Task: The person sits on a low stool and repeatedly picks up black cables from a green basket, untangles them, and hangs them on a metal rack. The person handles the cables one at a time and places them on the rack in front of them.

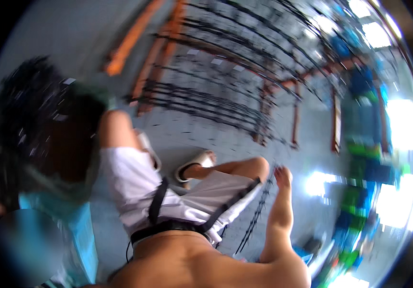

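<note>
My right arm reaches forward on the right, and my right hand [283, 176] is at its end, smeared by motion. Whether its fingers are closed on anything does not show clearly. Close to the fingertips, a thin black knobbly strand [256, 218] runs down and to the left, past my knee. I cannot tell if the hand touches it. My left hand does not show. On my left, a large container [89, 180] holds a dark brown hollow and a heap of small glossy black pieces [29, 105].
Orange-framed racks [141, 86] stand ahead, strung with rows of black knobbly rods [206, 108]. A light blue crate [84, 235] sits at my lower left. Green and blue bins [360, 177] are stacked along the right, beside bright windows. My bent legs [192, 192] take up the middle.
</note>
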Motion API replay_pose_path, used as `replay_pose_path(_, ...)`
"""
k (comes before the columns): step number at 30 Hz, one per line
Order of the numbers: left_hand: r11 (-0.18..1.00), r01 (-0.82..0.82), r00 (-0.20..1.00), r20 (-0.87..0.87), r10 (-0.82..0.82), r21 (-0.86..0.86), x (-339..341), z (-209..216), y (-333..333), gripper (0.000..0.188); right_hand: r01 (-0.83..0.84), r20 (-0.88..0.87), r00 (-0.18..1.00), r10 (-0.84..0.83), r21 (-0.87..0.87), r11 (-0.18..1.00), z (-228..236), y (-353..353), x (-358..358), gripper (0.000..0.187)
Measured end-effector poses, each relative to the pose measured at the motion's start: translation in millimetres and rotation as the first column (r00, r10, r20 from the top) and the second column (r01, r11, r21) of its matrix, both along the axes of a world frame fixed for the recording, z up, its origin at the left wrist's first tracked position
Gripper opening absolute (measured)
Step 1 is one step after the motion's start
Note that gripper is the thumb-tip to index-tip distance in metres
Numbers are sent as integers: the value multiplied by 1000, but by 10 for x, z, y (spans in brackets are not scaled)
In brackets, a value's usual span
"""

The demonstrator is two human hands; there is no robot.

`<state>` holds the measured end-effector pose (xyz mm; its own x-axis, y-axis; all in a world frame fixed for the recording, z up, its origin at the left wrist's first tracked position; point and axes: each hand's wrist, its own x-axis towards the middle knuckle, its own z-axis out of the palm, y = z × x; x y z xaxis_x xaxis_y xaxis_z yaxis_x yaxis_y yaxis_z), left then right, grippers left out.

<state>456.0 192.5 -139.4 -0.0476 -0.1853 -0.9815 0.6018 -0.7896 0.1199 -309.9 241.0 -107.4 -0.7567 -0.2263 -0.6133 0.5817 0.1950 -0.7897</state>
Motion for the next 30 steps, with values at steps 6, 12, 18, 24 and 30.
replay_pose_path(6,990,-68,993,-91,80,127,-754,337,865,37,1,107,994,-36,311,951,-204,1171,327,21)
replay_pose_path(12,978,-161,941,-277,192,130,-1742,529,1034,39,-58,244,966,-89,538,841,-271,1283,455,16)
replay_pose_path(18,980,-140,941,-289,175,140,-1245,494,992,41,-265,384,917,106,391,882,-255,1234,442,18)
replay_pose_path(24,984,1,906,-417,75,180,-757,266,1017,44,-332,302,927,221,391,859,-120,718,396,18)
replay_pose_path(30,167,975,66,-536,-841,-143,882,182,290,39,-578,297,716,632,760,298,761,-147,1065,25)
